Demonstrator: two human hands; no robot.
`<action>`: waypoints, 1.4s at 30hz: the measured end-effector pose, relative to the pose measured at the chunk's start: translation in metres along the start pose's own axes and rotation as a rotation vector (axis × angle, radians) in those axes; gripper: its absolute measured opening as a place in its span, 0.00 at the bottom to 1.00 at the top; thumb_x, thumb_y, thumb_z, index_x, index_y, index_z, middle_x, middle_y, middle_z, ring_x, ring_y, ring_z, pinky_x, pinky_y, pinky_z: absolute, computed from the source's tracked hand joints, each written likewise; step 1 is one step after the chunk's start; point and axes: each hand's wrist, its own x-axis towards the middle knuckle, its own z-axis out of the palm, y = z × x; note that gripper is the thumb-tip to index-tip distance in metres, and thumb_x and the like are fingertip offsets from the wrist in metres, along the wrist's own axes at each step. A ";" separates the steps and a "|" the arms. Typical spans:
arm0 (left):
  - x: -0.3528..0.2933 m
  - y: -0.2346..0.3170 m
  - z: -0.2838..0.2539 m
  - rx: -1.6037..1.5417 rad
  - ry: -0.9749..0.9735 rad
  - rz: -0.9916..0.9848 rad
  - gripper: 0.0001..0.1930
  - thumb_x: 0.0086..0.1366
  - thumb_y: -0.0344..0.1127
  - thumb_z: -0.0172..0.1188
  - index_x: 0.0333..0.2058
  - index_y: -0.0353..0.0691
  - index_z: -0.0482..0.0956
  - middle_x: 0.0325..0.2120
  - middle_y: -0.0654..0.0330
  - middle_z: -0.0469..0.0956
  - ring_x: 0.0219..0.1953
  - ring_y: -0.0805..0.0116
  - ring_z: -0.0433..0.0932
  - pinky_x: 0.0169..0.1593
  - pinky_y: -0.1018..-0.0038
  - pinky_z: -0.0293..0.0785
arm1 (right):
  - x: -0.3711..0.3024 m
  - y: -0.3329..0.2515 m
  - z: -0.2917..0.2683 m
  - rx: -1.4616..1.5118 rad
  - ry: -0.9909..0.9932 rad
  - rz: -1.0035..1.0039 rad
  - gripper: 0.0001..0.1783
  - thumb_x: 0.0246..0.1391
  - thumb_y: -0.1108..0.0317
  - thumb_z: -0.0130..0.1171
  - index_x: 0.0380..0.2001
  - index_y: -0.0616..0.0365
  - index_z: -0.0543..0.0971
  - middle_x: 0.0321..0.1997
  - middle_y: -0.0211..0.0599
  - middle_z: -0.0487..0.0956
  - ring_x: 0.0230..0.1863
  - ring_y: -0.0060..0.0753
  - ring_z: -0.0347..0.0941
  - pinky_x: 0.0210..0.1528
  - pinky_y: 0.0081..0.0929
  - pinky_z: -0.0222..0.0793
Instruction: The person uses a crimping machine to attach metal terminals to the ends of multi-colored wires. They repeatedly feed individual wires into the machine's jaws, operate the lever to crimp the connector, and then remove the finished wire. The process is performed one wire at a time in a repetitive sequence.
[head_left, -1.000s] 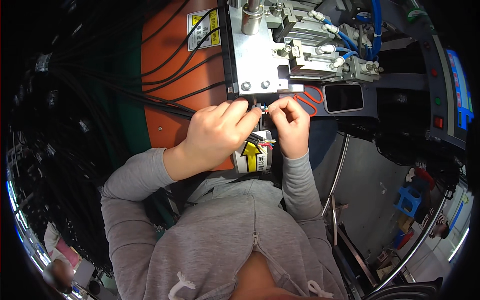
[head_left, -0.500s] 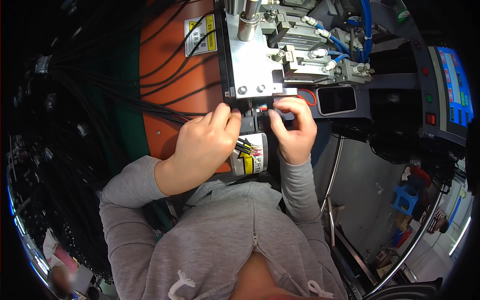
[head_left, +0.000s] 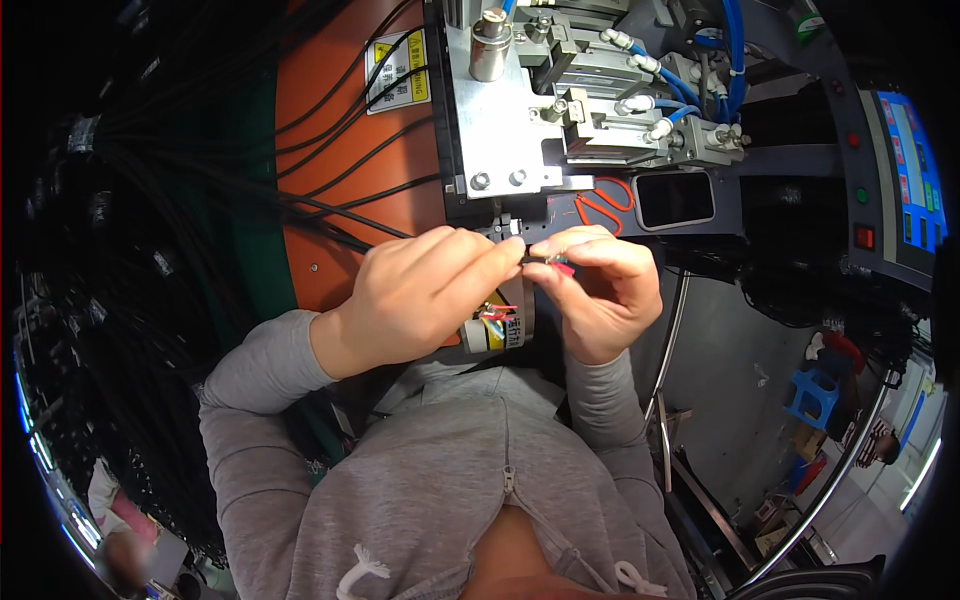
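Two hands, left hand (head_left: 405, 295) and right hand (head_left: 612, 298), pinch a black cable (head_left: 537, 260) with coloured wires (head_left: 564, 268)

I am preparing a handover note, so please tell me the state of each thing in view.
Left hand: pinching a black cable end.
Right hand: pinching coloured wires.
Other wires: exposed, spread.
Phone: lying flat, dark.
Panel screen: lit.
Red-handled tool: lying, handles apart.
Grey top: zipped partway.
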 end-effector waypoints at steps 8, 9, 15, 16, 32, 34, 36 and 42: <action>0.002 -0.004 0.008 -0.007 0.150 -0.009 0.10 0.51 0.29 0.66 0.33 0.35 0.78 0.23 0.61 0.73 0.21 0.70 0.75 0.20 0.76 0.69 | 0.000 0.002 0.010 -0.263 -0.047 -0.037 0.09 0.46 0.78 0.65 0.32 0.67 0.79 0.33 0.42 0.80 0.33 0.33 0.75 0.37 0.23 0.71; 0.001 -0.005 0.009 0.011 0.159 -0.006 0.11 0.51 0.30 0.65 0.33 0.36 0.78 0.22 0.63 0.71 0.21 0.71 0.74 0.20 0.77 0.67 | 0.003 0.001 0.006 -0.256 -0.088 0.027 0.08 0.45 0.79 0.66 0.31 0.66 0.80 0.32 0.42 0.80 0.33 0.33 0.76 0.36 0.23 0.71; 0.000 -0.001 0.008 0.050 0.016 -0.086 0.07 0.49 0.25 0.66 0.28 0.33 0.77 0.21 0.59 0.70 0.20 0.67 0.73 0.21 0.74 0.66 | 0.008 -0.002 0.006 -0.600 -0.021 -0.152 0.09 0.37 0.79 0.70 0.25 0.63 0.80 0.26 0.37 0.79 0.28 0.33 0.75 0.32 0.25 0.70; 0.000 -0.001 0.007 0.086 -0.014 -0.074 0.08 0.49 0.25 0.65 0.29 0.33 0.77 0.22 0.59 0.70 0.21 0.67 0.73 0.21 0.74 0.66 | 0.010 -0.003 0.005 -0.673 -0.056 -0.191 0.09 0.37 0.78 0.70 0.25 0.63 0.80 0.25 0.36 0.79 0.27 0.34 0.74 0.32 0.25 0.70; -0.004 0.001 0.020 0.364 -0.148 -0.028 0.17 0.49 0.29 0.60 0.41 0.42 0.81 0.21 0.67 0.64 0.21 0.75 0.66 0.20 0.80 0.64 | 0.005 0.014 -0.006 -0.708 -0.214 0.136 0.03 0.44 0.78 0.60 0.25 0.62 0.77 0.26 0.41 0.76 0.28 0.42 0.72 0.32 0.32 0.67; -0.004 0.004 0.020 0.372 -0.147 -0.056 0.17 0.50 0.29 0.61 0.41 0.42 0.81 0.21 0.67 0.62 0.21 0.75 0.66 0.20 0.80 0.64 | 0.004 0.013 -0.004 -0.748 -0.249 0.129 0.03 0.44 0.78 0.60 0.24 0.62 0.76 0.25 0.40 0.75 0.28 0.42 0.71 0.31 0.33 0.66; -0.004 0.005 0.021 0.377 -0.140 -0.071 0.17 0.50 0.29 0.61 0.41 0.42 0.81 0.21 0.67 0.62 0.21 0.75 0.66 0.20 0.80 0.64 | 0.001 0.017 -0.005 -0.718 -0.218 0.077 0.04 0.43 0.78 0.61 0.23 0.61 0.75 0.24 0.39 0.74 0.27 0.41 0.69 0.30 0.32 0.65; -0.006 0.000 0.024 0.345 -0.098 -0.072 0.16 0.49 0.28 0.61 0.40 0.42 0.81 0.20 0.66 0.64 0.20 0.75 0.67 0.20 0.79 0.65 | -0.006 0.035 -0.003 -0.471 -0.073 0.247 0.02 0.45 0.79 0.56 0.23 0.62 0.74 0.23 0.34 0.73 0.26 0.28 0.69 0.29 0.24 0.64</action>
